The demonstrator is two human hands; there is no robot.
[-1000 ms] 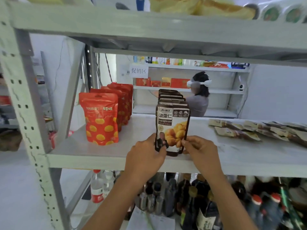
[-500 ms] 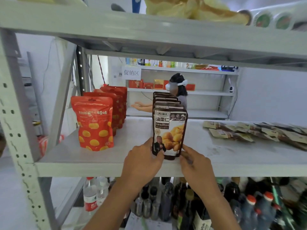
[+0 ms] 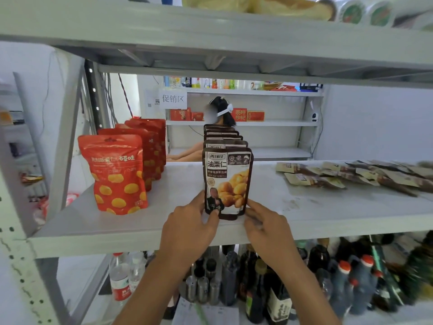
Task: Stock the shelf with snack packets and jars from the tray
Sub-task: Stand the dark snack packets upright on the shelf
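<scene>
Left hand [image 3: 189, 228] pinches brown packet [image 3: 227, 181] at its 7 o'clock corner, right hand [image 3: 267, 228] grips 5 o'clock; upright at shelf [image 3: 164, 221] front.

Dark bottles [image 3: 254, 294], white sign [image 3: 173, 99], red boxes [image 3: 239, 114]

Five brown packets [image 3: 226, 181] (four red packets [image 3: 117, 177])

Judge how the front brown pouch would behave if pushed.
Probably tips easily: the brown pouch stands tall on a narrow base, left hand and right hand gripping it. Likely light, floppy; its edges curve. The row behind might catch it.
</scene>
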